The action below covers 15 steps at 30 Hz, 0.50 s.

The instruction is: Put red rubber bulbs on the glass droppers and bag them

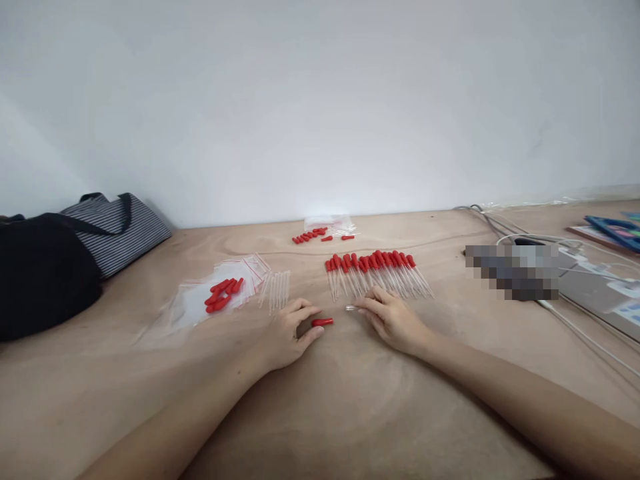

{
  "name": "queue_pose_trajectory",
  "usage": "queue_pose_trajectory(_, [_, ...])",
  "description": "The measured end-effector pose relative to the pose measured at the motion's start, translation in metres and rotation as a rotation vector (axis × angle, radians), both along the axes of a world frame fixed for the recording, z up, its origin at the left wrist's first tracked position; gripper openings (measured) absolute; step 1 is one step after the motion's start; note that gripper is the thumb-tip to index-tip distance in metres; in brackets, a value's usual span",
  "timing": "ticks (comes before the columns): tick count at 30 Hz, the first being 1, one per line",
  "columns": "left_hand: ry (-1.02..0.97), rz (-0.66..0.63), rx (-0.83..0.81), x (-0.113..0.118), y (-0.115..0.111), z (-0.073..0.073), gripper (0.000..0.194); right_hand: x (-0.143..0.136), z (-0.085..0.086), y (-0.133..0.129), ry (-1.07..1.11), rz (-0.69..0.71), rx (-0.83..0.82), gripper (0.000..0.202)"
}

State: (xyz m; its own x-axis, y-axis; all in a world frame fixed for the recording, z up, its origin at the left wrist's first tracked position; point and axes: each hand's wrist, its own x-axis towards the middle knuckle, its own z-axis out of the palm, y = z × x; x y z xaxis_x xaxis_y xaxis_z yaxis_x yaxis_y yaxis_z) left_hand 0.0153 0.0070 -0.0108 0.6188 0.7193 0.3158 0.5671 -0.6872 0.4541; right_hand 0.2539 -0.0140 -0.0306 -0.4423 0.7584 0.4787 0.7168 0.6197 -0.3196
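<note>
My left hand (293,333) rests on the table with thumb and forefinger apart. A single red rubber bulb (323,322) lies at the gap between those fingertips; whether they touch it I cannot tell. My right hand (393,320) pinches a clear glass dropper tube (351,308), its end pointing left toward the bulb, the rest hidden by the hand. Behind the right hand is a row of droppers with red bulbs (375,262), tips toward me. Several bare glass tubes (279,289) lie beyond my left hand.
Loose red bulbs (219,304) lie on clear zip bags (187,307) at left. More red bulbs (307,236) lie by a plastic bag (327,223) near the wall. A striped bag (123,233) and black bag (45,277) stand far left. Cables (595,340) and a laptop (595,287) occupy the right.
</note>
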Motion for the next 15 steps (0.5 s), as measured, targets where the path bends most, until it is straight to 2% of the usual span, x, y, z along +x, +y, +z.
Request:
queue_pose_trajectory(8, [-0.093, 0.087, -0.075, 0.013, -0.002, -0.004, 0.014, -0.012, -0.004, -0.006, 0.045, 0.053, -0.061, 0.025])
queue_pose_trajectory(12, [-0.141, 0.156, -0.103, 0.013, -0.003, -0.006, 0.012, -0.015, -0.004, -0.009, 0.157, 0.059, -0.073, 0.023])
queue_pose_trajectory(15, [-0.168, 0.163, -0.142, 0.013, -0.004, -0.006, 0.012, -0.018, -0.004, -0.010, 0.210, 0.060, -0.086, 0.022])
